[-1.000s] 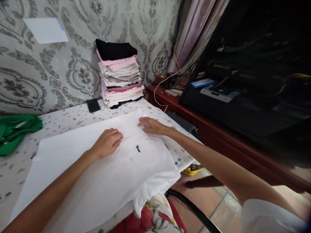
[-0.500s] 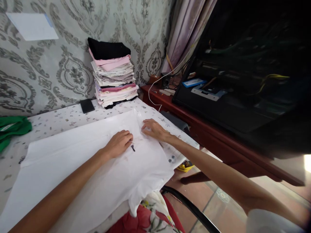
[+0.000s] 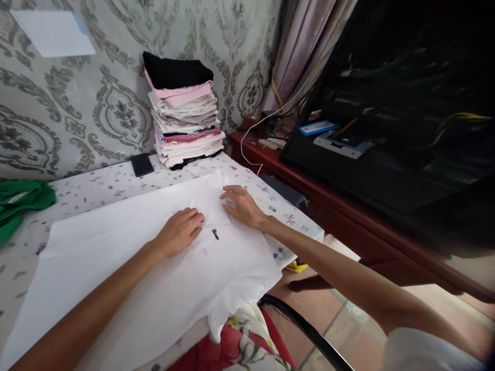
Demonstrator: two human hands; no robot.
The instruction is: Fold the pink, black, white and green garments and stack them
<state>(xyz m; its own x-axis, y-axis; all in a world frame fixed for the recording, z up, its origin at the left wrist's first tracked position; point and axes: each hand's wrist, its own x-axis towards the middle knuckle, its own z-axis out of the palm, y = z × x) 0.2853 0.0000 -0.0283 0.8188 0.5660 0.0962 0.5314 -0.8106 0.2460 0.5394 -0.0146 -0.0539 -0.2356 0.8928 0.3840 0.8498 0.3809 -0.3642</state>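
Note:
A white T-shirt with a small dark print on it lies spread across the table. My left hand rests palm down on the shirt, left of the print, its fingers slightly bent and nothing gripped. Close to the shirt's upper right part, my right hand touches the cloth with thumb and fingers apart. Between the two hands the fabric is mostly smooth, with light creases. The lower right edge of the shirt hangs in folds over the table's front edge.
Behind the shirt stands a tall stack of folded clothes, beside a black phone. Green cloth lies at the far left. A dark red cabinet holding a large black open-backed device borders the table's right side; a white cable runs nearby.
My left hand has slid a little left, away from the print, and its fingers have loosened. My right hand stays near the same part of the shirt. Creases around the print look flatter.

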